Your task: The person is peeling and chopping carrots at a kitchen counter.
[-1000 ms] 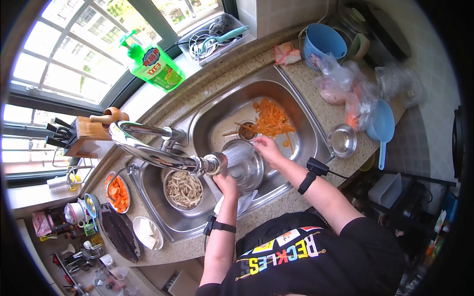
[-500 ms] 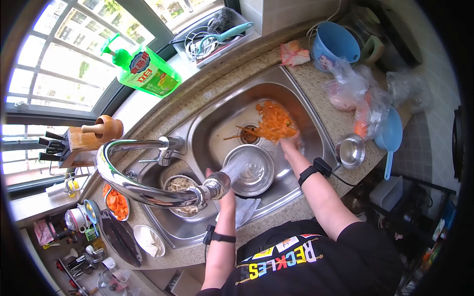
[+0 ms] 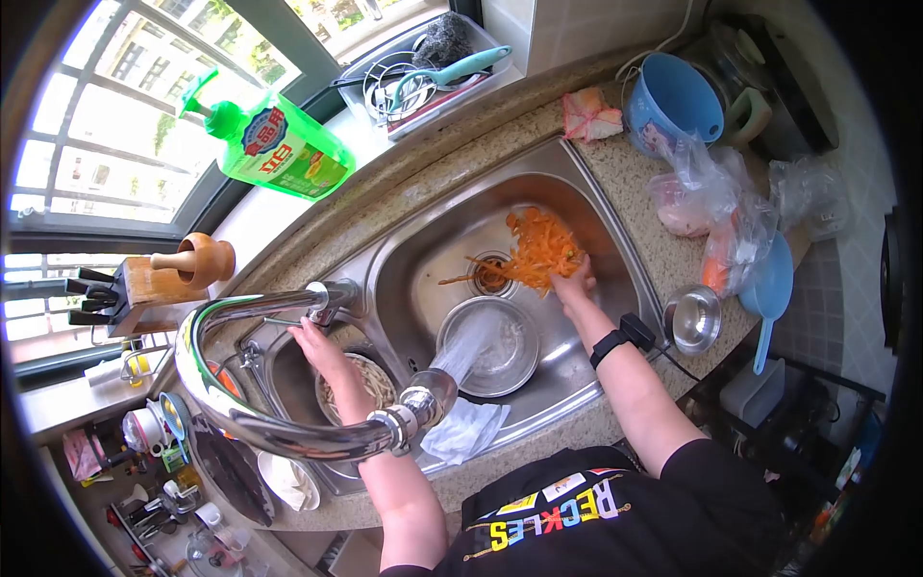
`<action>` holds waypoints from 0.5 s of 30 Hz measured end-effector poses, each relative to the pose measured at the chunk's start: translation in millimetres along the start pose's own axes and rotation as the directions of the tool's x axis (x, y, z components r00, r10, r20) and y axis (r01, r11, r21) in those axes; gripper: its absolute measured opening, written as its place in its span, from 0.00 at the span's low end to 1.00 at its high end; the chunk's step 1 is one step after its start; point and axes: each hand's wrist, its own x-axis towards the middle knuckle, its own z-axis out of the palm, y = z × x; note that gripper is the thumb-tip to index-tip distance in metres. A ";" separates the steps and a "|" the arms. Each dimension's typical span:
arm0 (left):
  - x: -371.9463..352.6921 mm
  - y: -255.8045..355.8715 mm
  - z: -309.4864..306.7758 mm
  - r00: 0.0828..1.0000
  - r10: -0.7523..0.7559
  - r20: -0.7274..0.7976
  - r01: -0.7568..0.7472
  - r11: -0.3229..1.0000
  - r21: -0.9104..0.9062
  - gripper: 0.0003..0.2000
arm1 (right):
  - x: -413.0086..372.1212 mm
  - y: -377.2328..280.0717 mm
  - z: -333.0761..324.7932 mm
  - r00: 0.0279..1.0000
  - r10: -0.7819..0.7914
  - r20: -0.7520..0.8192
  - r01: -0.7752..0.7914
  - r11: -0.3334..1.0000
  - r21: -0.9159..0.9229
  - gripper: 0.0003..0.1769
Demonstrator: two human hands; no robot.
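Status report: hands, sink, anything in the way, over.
Left hand open, by the tap base. Right hand on carrot peels by the drain. Water runs into steel bowl; spout crosses left forearm.

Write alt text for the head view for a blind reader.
A person at a double kitchen sink rests the right hand on carrot peelings by the drain, while the left hand reaches to the base of the tap. The tap sprays water into a steel bowl.

Bowl [image 3: 488,346] in the right basin [image 3: 423,260], carrot peels [image 3: 540,245] behind it (by the drain [image 3: 490,274]), cloth [image 3: 464,431] in front.
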 end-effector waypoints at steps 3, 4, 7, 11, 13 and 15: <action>5.3 13.8 -7.1 0.988 0.115 0.105 -0.131 0.977 0.166 0.29 | -4.1 -10.2 6.0 0.999 -0.029 0.024 0.030 0.999 -0.042 0.61; -0.4 21.5 -8.5 0.988 0.111 0.103 -0.128 0.977 0.171 0.29 | -5.3 -14.6 9.3 0.999 -0.039 0.024 0.041 0.996 -0.084 0.62; -1.6 11.6 -16.7 0.952 0.200 0.231 -0.238 0.960 0.151 0.28 | -15.3 -36.1 18.5 0.999 -0.045 -0.009 0.043 0.988 -0.148 0.66; -75.8 12.5 0.5 0.933 0.358 0.027 -0.341 0.861 0.378 0.32 | -26.5 -74.9 28.1 0.997 0.073 -0.017 -0.075 0.975 -0.207 0.66; -108.6 0.7 5.7 0.925 0.379 0.022 -0.360 0.857 0.368 0.34 | -24.9 -82.0 34.6 0.997 -0.072 0.004 0.069 0.943 -0.325 0.65; -131.1 -9.6 4.5 0.895 0.377 0.238 -0.446 0.750 0.489 0.36 | -27.7 -87.4 39.9 0.993 -0.115 -0.009 0.104 0.927 -0.359 0.64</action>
